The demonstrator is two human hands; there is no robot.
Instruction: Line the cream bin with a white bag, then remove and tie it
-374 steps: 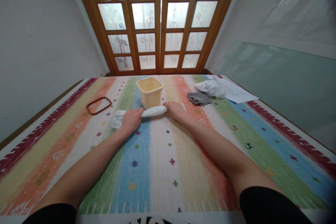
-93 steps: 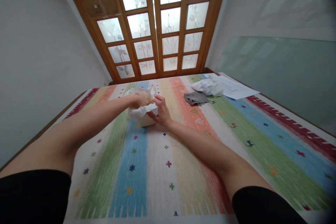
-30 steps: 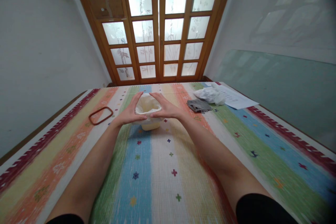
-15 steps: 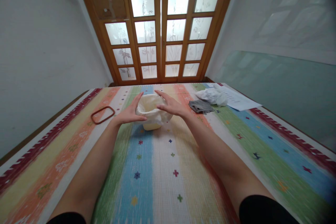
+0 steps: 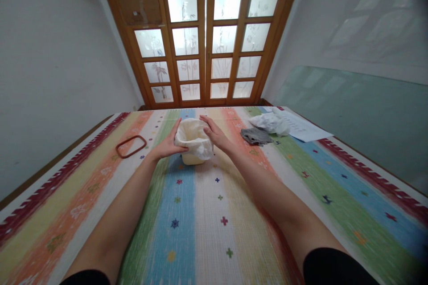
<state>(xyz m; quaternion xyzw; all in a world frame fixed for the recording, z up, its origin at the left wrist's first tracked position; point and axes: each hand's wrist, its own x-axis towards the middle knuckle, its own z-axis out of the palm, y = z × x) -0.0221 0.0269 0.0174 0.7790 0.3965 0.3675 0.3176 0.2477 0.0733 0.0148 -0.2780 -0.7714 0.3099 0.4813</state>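
At three o'clock, the right hand (image 5: 216,137) has been flattened, fingers straight, baring more white liner (image 5: 199,148) draped over the tub (image 5: 191,160); at nine, the left hand (image 5: 168,145) is spread wide.

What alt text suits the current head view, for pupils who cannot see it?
A left hand and a right hand flank a cream tub lined with a white bag draped over its rim, on a striped tablecloth. A brown frame lies left; a grey cloth, crumpled bag and paper lie right.
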